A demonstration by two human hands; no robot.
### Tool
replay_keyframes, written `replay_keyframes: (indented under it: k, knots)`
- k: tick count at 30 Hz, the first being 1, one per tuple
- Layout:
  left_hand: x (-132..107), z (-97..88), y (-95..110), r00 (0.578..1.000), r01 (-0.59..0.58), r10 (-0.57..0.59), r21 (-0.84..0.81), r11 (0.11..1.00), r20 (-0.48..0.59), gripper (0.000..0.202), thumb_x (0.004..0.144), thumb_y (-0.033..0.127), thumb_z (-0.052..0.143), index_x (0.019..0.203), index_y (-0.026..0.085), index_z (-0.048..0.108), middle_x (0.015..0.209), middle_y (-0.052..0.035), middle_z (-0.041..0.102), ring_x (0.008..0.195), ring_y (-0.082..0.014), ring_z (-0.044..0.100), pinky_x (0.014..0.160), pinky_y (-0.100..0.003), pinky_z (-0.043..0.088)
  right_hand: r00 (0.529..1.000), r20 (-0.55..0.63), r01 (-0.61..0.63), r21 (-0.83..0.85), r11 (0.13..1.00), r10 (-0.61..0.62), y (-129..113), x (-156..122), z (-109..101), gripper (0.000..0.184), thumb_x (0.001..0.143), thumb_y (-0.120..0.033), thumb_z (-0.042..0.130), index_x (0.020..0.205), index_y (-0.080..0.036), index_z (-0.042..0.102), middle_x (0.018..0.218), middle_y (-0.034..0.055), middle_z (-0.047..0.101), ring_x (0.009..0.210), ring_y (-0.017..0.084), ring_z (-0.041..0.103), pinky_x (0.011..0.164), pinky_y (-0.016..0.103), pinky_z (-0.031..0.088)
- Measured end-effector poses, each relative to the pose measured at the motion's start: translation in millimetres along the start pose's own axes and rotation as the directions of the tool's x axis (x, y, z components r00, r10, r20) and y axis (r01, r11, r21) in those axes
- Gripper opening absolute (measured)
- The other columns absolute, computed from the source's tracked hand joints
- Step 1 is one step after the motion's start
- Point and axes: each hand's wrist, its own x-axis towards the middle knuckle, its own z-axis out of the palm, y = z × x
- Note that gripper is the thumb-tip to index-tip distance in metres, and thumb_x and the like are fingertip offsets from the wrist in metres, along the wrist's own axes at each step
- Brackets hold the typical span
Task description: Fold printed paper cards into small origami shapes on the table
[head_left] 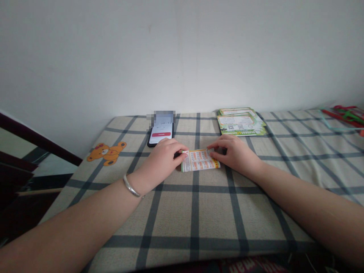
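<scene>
A small printed leaflet (199, 160), white with orange blocks and a yellow edge, lies at the middle of the table between my hands. It looks folded. My left hand (163, 159) pinches its upper left corner between thumb and fingers. At the upper right corner, my right hand (234, 153) grips the paper the same way. Behind my right hand rests a stack of green and white leaflets (239, 123). Just beyond my left hand is a phone (159, 133) with a lit screen and a red button on it.
A checked cloth (182, 220) covers the table, with creases on the right. An orange teddy bear picture (106, 153) is at the left. Red and green items (347, 116) sit at the far right. A white wall (182, 57) stands behind the table.
</scene>
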Motion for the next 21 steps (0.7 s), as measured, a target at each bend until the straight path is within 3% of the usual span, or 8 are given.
replay_keyframes:
  k: [10,15,21]
  knots:
    - [-1.6,0.2,-2.7,0.998,-0.062,0.062,0.089,0.994,-0.001,0.012,0.088,0.023,0.061,0.098,0.019,0.067,0.097,-0.0039,0.063,0.097,-0.0202,0.055,0.090,-0.039,0.045,0.996,-0.019,0.081,-0.093,0.992,-0.083,-0.7,-1.4,0.4,0.022,0.086,-0.030,0.062,0.104,-0.022,0.072,0.098,0.0072,0.069,0.092,0.022,0.061,0.087,0.039,0.047]
    - [-1.2,-0.7,-1.6,0.995,-0.097,0.099,0.136,0.986,-0.008,0.015,0.087,0.022,0.064,0.101,0.018,0.067,0.099,-0.0044,0.063,0.097,-0.0210,0.054,0.090,-0.039,0.045,0.976,-0.006,0.218,-0.033,0.975,-0.219,0.3,0.3,1.0,0.018,0.087,-0.019,0.061,0.099,-0.024,0.073,0.098,0.0038,0.070,0.090,0.019,0.060,0.086,0.036,0.046]
    - [0.1,-0.5,-0.3,0.959,-0.284,0.282,0.120,0.951,0.034,0.011,0.087,0.013,0.059,0.092,0.016,0.069,0.092,-0.0035,0.065,0.090,-0.0188,0.056,0.084,-0.035,0.048,0.949,0.047,0.309,0.077,0.948,-0.313,2.4,1.3,1.0,0.024,0.086,-0.009,0.057,0.094,-0.024,0.074,0.093,0.0019,0.070,0.086,0.015,0.061,0.081,0.030,0.047]
